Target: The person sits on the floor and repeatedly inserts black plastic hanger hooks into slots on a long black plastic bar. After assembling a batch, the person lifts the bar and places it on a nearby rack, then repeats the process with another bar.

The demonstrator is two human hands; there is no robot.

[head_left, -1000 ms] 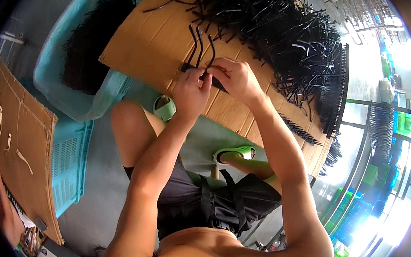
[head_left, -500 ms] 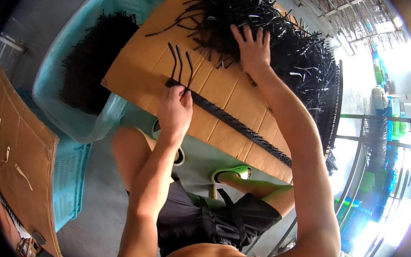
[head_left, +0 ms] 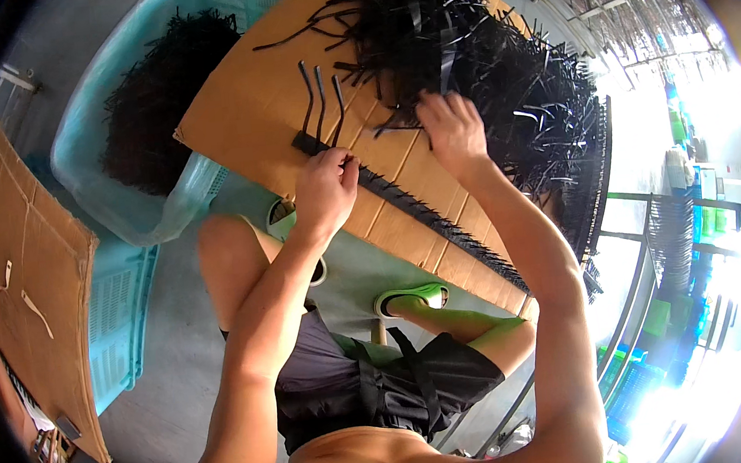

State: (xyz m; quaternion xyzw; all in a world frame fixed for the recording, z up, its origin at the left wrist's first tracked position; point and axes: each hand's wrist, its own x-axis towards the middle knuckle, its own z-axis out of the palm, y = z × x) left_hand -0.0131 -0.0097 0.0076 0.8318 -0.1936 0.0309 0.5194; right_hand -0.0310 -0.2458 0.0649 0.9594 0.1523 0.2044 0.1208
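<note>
A long black toothed strip (head_left: 439,222) lies slantwise across the cardboard-topped surface. Three thin black glasses temples (head_left: 320,105) with bent ends stand side by side near its left end. My left hand (head_left: 326,191) is closed on the strip beside them, thumb and fingers pinched together. A big heap of loose black glasses temples (head_left: 496,56) covers the far right of the cardboard. At the heap's near edge, my right hand (head_left: 454,129) is closed, with one dark temple (head_left: 393,129) sticking out to the left from its fingertips.
The cardboard (head_left: 238,94) forms the work surface. A turquoise crate (head_left: 78,159) lined with clear plastic holds more black pieces. At the left, another cardboard sheet (head_left: 42,257) carries several pale pieces above a turquoise crate (head_left: 120,312). Metal racks (head_left: 674,216) stand at the right.
My right hand has drawn back from the heap toward me, its spread fingers now closed on a temple. My left hand has slid slightly right along the strip, away from the standing temples.
</note>
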